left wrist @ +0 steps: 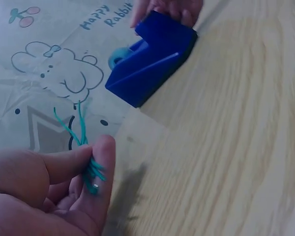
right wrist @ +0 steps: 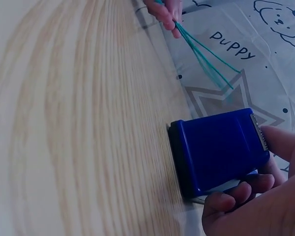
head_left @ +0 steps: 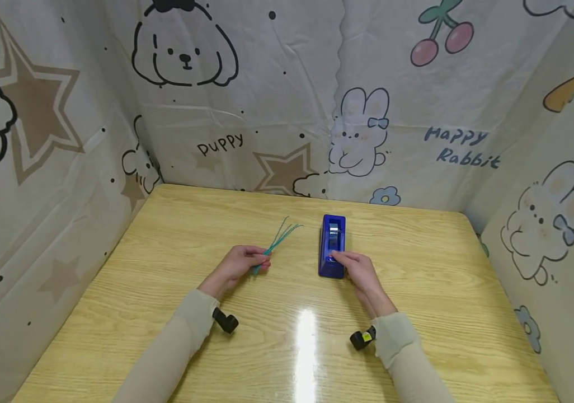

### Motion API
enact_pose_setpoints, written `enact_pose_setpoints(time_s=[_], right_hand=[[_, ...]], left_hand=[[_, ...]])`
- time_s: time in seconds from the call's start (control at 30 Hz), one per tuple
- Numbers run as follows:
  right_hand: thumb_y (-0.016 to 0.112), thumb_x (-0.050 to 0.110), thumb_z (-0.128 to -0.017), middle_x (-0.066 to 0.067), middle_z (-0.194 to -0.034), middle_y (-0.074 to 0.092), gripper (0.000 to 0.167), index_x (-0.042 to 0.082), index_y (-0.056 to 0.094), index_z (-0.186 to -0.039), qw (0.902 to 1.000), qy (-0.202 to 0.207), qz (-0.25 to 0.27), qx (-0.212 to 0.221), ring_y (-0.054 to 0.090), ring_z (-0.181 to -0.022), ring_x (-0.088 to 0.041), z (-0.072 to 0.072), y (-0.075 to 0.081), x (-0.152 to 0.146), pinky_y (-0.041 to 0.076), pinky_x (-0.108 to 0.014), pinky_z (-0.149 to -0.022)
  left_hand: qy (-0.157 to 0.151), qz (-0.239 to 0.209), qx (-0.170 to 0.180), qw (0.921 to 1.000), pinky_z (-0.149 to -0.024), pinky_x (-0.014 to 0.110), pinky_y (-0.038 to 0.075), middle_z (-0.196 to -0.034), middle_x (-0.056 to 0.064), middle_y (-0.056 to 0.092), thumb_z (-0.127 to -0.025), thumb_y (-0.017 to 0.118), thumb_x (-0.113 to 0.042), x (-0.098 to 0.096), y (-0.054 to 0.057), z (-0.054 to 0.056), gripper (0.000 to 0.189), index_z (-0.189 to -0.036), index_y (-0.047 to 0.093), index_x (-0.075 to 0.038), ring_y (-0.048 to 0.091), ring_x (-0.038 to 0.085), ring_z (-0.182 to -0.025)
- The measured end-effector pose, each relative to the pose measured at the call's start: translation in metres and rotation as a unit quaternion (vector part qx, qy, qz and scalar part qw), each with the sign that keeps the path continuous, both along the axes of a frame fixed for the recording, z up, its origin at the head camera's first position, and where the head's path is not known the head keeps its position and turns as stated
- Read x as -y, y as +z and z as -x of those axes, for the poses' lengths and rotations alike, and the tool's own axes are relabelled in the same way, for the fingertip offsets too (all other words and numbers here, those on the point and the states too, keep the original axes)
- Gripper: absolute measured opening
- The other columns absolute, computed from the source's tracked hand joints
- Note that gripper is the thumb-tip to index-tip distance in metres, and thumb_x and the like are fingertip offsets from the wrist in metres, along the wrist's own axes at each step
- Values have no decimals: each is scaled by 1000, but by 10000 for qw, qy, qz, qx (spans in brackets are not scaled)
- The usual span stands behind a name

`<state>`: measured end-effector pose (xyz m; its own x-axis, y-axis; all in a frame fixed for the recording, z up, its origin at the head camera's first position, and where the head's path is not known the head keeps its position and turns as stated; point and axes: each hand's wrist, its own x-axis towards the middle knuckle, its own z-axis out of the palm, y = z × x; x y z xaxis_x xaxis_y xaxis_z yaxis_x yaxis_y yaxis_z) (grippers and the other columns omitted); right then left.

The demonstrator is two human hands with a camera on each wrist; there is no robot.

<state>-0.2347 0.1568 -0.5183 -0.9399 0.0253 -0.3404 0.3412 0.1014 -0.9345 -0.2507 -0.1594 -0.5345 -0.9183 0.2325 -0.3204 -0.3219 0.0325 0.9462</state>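
A small bundle of thin green strings is pinched between the thumb and index finger of my left hand. Their loose ends fan out up and to the right, while short ends poke out below the fingers in the left wrist view. To the right stands a blue tape dispenser with a roll of clear tape in it. My right hand grips its near end. In the right wrist view the thumb lies beside the toothed cutter, and curled fingers lie along the dispenser's side.
Both hands work over a light wood-grain table. Cloth walls with cartoon prints close it in at the back and on both sides. A bright light reflection lies on the near part of the tabletop.
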Motion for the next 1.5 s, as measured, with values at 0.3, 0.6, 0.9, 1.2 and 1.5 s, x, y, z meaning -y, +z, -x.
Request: enact_pose_setpoints(time_s=[0.3, 0.6, 0.9, 1.2, 1.5], right_hand=[[70, 25, -100, 12, -95, 71, 40, -4, 69, -129, 9989, -222, 397, 84, 52, -82, -7, 0, 1, 2, 40, -23, -72], [70, 23, -100, 12, -90, 71, 33, -1, 73, -123, 9980, -283, 567, 79, 49, -76, -8, -1, 1, 1, 39, -22, -70], [68, 21, -101, 12, -89, 73, 35, -3, 70, -126, 9968, -296, 733, 153, 55, -77, -6, 0, 2, 1, 44, -22, -72], [66, 32, -103, 9, -110, 69, 39, 1, 71, -126, 9975, -226, 660, 62, 48, -96, -14, 4, 12, 0, 37, -31, -87], [64, 30, -104, 9, -106, 69, 35, 1, 72, -123, 9979, -327, 562, 45, 50, -97, -14, 2, 16, 3, 40, -30, -89]], left_hand=[[-69, -33, 119, 9999, -83, 25, 61, -123, 21, 72, -104, 63, -8, 1, 1, -1, 31, -130, 63, 8, 75, 11, -94], [-46, -249, 179, 9995, -79, 25, 62, -118, 18, 74, -103, 62, -6, -4, 0, -1, 30, -130, 61, 7, 76, 13, -93], [-113, -308, 221, 9992, -80, 25, 62, -123, 24, 71, -103, 62, -4, -7, -5, -2, 33, -133, 58, 9, 76, 14, -93], [-46, -341, 276, 9990, -78, 24, 61, -117, 18, 74, -103, 62, -3, -11, -6, -3, 35, -134, 57, 10, 76, 14, -92], [-160, -544, 189, 9982, -78, 25, 62, -118, 20, 74, -102, 63, -4, -21, -3, -7, 33, -132, 59, 10, 76, 13, -91]])
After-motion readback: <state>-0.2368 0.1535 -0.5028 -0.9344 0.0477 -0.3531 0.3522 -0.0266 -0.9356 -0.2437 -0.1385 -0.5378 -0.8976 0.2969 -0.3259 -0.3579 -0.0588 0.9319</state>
